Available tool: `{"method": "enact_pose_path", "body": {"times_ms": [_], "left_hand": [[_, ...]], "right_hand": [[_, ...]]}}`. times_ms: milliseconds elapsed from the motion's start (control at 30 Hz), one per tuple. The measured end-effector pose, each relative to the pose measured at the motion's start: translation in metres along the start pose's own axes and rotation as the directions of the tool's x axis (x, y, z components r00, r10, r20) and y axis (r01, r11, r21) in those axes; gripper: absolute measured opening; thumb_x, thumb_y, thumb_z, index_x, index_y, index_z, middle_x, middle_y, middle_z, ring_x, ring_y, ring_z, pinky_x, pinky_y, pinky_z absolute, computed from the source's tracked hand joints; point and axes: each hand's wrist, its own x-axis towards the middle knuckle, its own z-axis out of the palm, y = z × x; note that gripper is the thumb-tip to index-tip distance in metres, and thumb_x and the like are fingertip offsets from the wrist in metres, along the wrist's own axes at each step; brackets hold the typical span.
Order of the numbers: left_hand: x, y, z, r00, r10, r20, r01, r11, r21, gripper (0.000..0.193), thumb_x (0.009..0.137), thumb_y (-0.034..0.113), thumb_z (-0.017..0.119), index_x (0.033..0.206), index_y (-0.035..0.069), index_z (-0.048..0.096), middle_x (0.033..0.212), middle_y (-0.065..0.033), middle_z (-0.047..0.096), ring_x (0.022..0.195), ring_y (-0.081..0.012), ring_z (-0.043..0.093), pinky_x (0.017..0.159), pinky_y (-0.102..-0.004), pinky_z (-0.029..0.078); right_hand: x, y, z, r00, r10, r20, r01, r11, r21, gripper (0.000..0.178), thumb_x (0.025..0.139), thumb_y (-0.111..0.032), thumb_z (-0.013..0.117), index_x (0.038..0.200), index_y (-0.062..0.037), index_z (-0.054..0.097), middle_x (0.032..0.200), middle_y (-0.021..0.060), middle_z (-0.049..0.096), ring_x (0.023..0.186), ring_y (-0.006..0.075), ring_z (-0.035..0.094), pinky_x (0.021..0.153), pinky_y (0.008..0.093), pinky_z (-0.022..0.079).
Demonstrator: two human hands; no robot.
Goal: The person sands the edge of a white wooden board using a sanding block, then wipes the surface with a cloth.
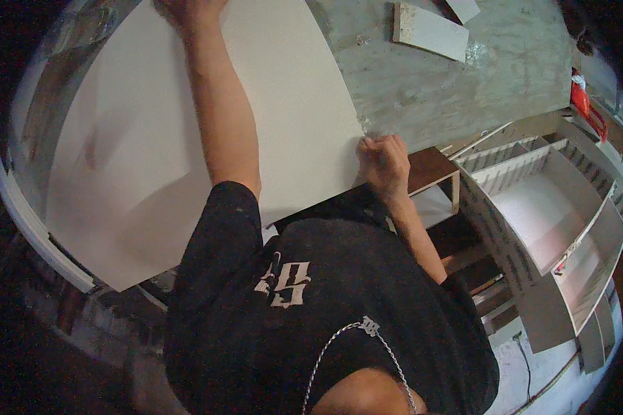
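Observation:
A large white flat panel (291,104) lies across the grey-green worktop (394,97) in front of me. My left arm reaches over it, and my left hand (192,8) is at the panel's far side. The picture's upper edge cuts that hand off, so its fingers do not show. At the panel's right edge, close to its near corner, my right hand (386,162) is closed, with the fingers curled onto the edge. The thumb's exact place is hard to make out.
Short white board offcuts (432,31) lie on the worktop at the far right. An open white cabinet carcass (512,235) with dividers stands at the right, beside a brown-topped box (430,171). Something red (580,100) hangs at the worktop's right end. A pale rail (34,228) curves at the left.

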Motion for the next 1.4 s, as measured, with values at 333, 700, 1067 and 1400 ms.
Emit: {"method": "enact_pose_path", "body": {"times_ms": [333,700,1067,1400], "left_hand": [[0.002,-0.007,0.002,0.996,0.076,-0.046,-0.077,0.997,-0.005,0.055,0.088,0.054,0.06,0.126,0.015,0.059,0.128,-0.0119,0.06,0.122,-0.0345,0.051,0.107,-0.0524,0.031],[0.002,-0.011,0.0,0.998,0.059,-0.012,-0.059,0.998,0.019,0.059,0.088,0.057,0.058,0.126,0.012,0.059,0.126,-0.0151,0.061,0.119,-0.0362,0.053,0.104,-0.0532,0.034],[0.004,-0.005,0.005,0.996,0.079,-0.03,-0.08,0.997,-0.007,0.059,0.089,0.056,0.059,0.126,0.01,0.059,0.126,-0.0154,0.06,0.12,-0.0355,0.052,0.104,-0.052,0.034],[0.004,-0.002,0.0,0.998,0.063,-0.01,-0.063,0.998,-0.021,0.056,0.089,0.053,0.06,0.125,0.01,0.059,0.124,-0.0146,0.061,0.119,-0.0359,0.053,0.104,-0.0522,0.034]], "right_hand": [[0.016,-0.003,-0.006,0.999,-0.053,-0.002,0.053,0.998,-0.031,0.016,0.074,0.0,0.074,0.086,-0.0038,0.063,0.08,0.0094,0.063,0.072,0.0279,0.057,0.066,0.0363,0.045],[0.009,0.001,-0.006,0.974,-0.213,-0.073,0.215,0.976,0.02,0.027,0.069,-0.001,0.079,0.093,-0.0061,0.068,0.08,0.0058,0.061,0.068,0.0248,0.057,0.056,0.0332,0.045],[0.029,0.0,-0.007,0.991,-0.13,0.03,0.128,0.989,0.074,0.021,0.07,-0.001,0.077,0.086,-0.0062,0.064,0.081,0.0075,0.061,0.068,0.027,0.057,0.057,0.0362,0.046],[0.04,-0.006,-0.003,0.994,-0.082,0.073,0.078,0.996,0.05,0.027,0.066,0.0,0.075,0.089,-0.0056,0.062,0.084,0.009,0.059,0.077,0.0281,0.056,0.066,0.0382,0.043]]}}
